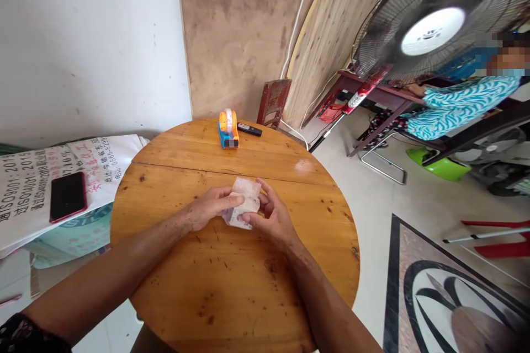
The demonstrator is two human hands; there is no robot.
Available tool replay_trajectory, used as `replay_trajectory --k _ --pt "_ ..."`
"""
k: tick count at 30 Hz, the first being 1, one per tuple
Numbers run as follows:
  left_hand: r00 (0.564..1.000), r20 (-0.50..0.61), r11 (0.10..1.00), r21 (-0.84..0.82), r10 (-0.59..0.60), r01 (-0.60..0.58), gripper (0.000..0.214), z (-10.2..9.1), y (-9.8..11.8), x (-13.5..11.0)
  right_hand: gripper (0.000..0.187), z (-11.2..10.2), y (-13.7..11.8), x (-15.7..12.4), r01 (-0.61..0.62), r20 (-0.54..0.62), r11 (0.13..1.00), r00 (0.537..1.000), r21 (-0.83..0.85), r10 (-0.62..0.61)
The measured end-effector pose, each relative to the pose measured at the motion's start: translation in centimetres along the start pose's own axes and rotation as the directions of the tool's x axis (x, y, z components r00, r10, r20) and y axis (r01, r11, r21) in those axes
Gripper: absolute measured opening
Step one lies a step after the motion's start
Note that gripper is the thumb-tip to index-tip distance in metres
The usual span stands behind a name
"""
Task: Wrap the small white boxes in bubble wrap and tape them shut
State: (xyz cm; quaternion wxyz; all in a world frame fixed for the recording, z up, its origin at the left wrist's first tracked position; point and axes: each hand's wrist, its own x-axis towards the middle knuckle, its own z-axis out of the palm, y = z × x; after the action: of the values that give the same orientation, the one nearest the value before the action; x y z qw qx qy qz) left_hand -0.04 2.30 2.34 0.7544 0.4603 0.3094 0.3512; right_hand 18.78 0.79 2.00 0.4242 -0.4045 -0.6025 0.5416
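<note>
We grasp the wrapped packet (pixel 250 206) between left hand (pixel 212 205) and right hand (pixel 275 219), above the counter (pixel 232 292); this opposed grip apparently steadies the loose wrapping (pixel 247 185); the tape dispenser (pixel 229 131) stands beyond, presumably to leave both hands room.

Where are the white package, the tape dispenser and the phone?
White package (pixel 250 205), head view: its pale middle.
Tape dispenser (pixel 226 137), head view: its blue base.
Phone (pixel 68 197), head view: its dark screen.
</note>
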Motion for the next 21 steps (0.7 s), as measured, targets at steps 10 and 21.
replay_trajectory --k 10,21 --pt "0.989 -0.146 0.991 -0.137 -0.016 -0.004 0.045 0.34 -0.42 0.37 0.091 0.29 0.87 -0.68 0.196 -0.099 0.804 0.949 -0.562 -0.3" --pt "0.992 -0.125 0.989 -0.151 -0.021 0.002 0.053 0.39 0.07 0.06 0.05 -0.14 0.29 -0.78 0.38 0.083 0.619 0.888 -0.687 -0.453"
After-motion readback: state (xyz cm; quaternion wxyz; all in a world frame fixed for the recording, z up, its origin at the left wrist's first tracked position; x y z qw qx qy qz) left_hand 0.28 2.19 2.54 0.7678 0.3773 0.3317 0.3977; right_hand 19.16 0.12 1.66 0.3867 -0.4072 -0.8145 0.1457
